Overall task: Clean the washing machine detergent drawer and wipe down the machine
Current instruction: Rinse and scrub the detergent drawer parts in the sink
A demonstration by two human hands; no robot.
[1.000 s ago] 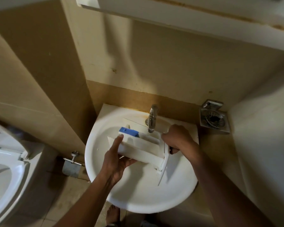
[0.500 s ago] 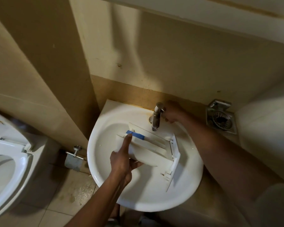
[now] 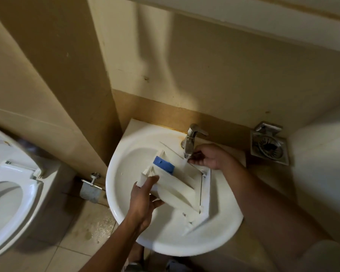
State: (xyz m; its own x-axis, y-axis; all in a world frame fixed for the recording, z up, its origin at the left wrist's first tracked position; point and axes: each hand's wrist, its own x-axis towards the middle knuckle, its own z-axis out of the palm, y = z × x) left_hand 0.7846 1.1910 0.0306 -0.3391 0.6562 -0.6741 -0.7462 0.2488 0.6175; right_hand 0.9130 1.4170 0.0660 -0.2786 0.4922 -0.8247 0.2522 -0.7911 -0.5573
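Glossy white ceramic sink (image 3: 126,195), shiny chrome metal tap (image 3: 190,141), matt white plastic drawer (image 3: 177,190)

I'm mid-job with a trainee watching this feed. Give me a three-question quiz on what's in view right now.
1. True or false: the detergent drawer lies flat on the floor.
2. Which hand grips the drawer? A) left hand B) right hand
3. Fill in: the right hand sits just below the spout of the ____, over the sink.

Key: 1 false; 2 A; 3 tap.
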